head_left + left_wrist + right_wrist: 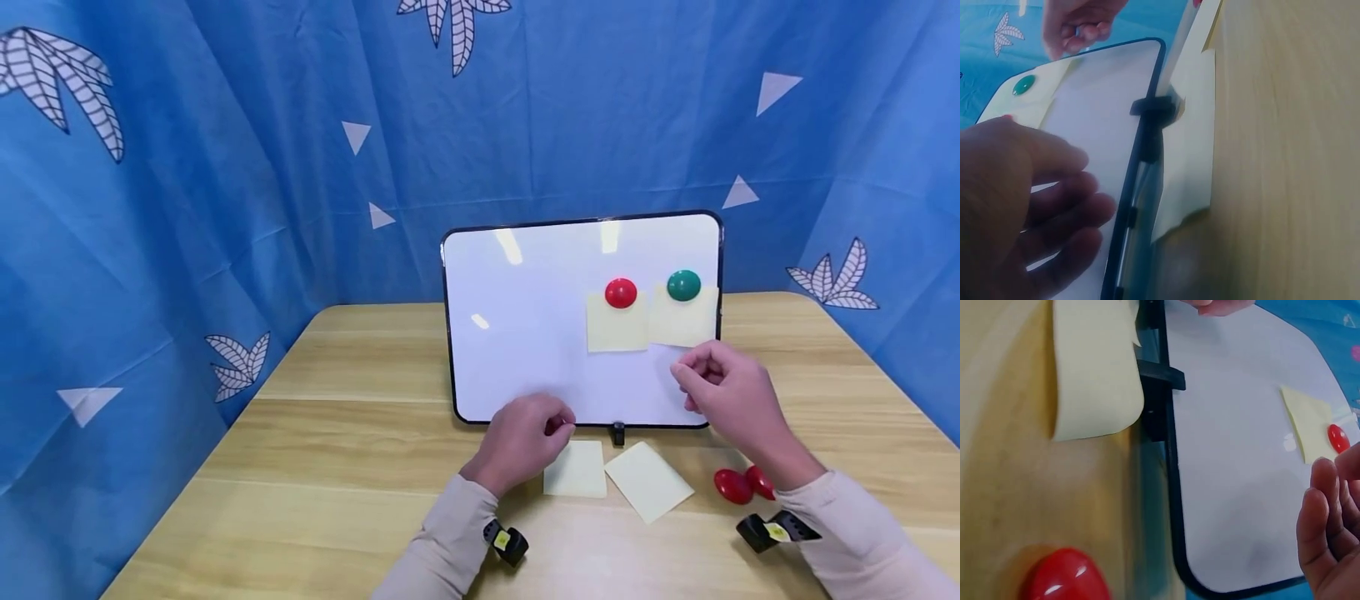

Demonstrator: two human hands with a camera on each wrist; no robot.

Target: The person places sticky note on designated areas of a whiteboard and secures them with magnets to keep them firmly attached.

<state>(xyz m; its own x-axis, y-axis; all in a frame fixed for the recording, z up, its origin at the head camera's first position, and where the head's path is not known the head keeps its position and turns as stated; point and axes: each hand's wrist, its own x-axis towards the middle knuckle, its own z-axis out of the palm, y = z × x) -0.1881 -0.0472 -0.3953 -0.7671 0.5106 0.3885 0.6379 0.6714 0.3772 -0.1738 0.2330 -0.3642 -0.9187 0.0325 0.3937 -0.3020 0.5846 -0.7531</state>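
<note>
A whiteboard point(525, 333) with a black frame stands upright on the table. Two pale yellow sticky notes hang on its right half, one under a red round magnet point(621, 292), the other under a green round magnet point(684, 285). My left hand point(528, 437) hovers before the board's lower edge, its fingers loosely bent around nothing in the left wrist view. Just below the green magnet's note, my right hand point(731, 396) is held in front of the board, fingers loosely bent with nothing between them. Beneath the hands lie two more sticky notes, one square-on point(575, 469) and one turned point(649, 482).
Red magnets point(732, 487) lie on the wooden table point(315, 483) under the right wrist, partly hidden by it. A small black foot point(618, 434) juts out at the board's bottom edge. Blue patterned cloth point(600, 117) hangs behind and at both sides.
</note>
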